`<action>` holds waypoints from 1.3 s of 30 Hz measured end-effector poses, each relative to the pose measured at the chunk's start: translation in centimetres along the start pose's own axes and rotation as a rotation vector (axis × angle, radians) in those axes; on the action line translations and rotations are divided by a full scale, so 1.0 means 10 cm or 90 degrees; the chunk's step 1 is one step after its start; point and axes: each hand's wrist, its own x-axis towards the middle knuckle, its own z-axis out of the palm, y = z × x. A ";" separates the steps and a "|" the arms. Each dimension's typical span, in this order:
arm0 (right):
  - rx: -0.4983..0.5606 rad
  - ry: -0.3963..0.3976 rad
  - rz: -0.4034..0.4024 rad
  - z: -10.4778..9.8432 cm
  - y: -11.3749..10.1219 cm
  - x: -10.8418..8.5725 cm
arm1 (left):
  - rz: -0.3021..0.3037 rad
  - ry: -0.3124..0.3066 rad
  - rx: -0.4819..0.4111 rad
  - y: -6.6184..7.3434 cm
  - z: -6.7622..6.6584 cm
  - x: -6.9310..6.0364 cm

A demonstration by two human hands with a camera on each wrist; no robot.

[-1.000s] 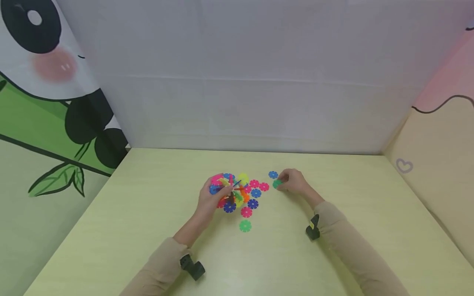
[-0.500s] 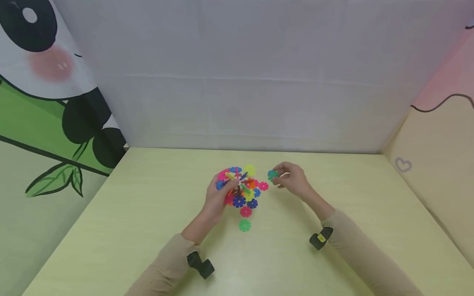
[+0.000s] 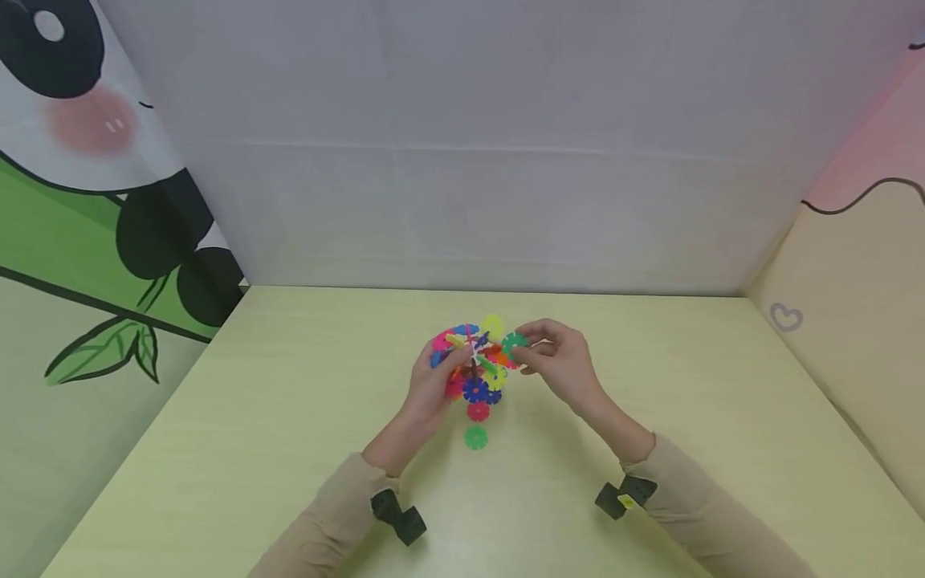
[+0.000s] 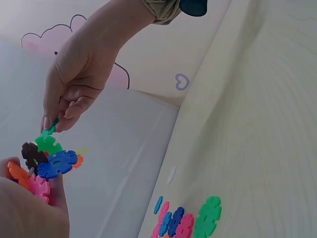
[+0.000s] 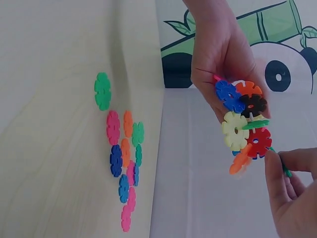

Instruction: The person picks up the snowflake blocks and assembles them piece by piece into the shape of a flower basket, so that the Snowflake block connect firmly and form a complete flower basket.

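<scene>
My left hand (image 3: 428,387) grips a cluster of interlocked plastic snowflake discs (image 3: 475,391) above the table. Blue, yellow, red, orange, black and pink discs stick out of it at various angles, as the right wrist view shows. Between thumb and fingers, my right hand (image 3: 567,365) pinches a single green snowflake disc (image 3: 514,343). That disc is at the cluster's right side. In the right wrist view its edge is close to a red disc (image 5: 258,143) of the cluster; whether they touch I cannot tell. My right fingers partly cover the green disc.
Loose snowflake discs lie flat on the pale table (image 3: 289,385), beneath and in front of the cluster. Among them are a green disc (image 3: 475,437) nearest me and a pink disc (image 5: 113,127). A plain pale wall (image 3: 462,217) stands behind the table, with printed panels at both sides.
My right hand has picked the green disc off the table and carried it left to the cluster. My left hand has raised the cluster and shifted it right.
</scene>
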 end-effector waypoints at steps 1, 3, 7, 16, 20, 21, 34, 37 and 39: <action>-0.008 0.003 -0.001 0.00 0.01 0.00 | 0.007 0.002 0.009 0.00 0.00 0.00; -0.027 0.010 -0.006 0.02 0.01 0.01 | 0.026 0.012 0.043 -0.01 0.01 0.00; -0.050 0.023 -0.018 0.05 0.02 0.00 | 0.073 0.051 0.138 -0.03 0.03 -0.03; -0.006 0.055 -0.014 0.11 0.05 -0.05 | 0.140 0.054 0.181 -0.07 0.04 -0.08; 0.036 0.059 -0.017 0.13 0.08 -0.07 | 0.161 0.042 0.157 -0.08 0.03 -0.10; 0.045 0.061 -0.021 0.14 0.08 -0.07 | 0.167 0.039 0.152 -0.08 0.02 -0.10; 0.104 0.108 0.005 0.23 0.11 -0.08 | 0.184 0.026 0.147 -0.09 0.01 -0.15; 0.093 0.109 -0.007 0.24 0.11 -0.09 | 0.180 0.022 0.136 -0.09 0.02 -0.17; 0.091 0.104 -0.014 0.24 0.10 -0.10 | 0.175 0.013 0.126 -0.08 0.01 -0.17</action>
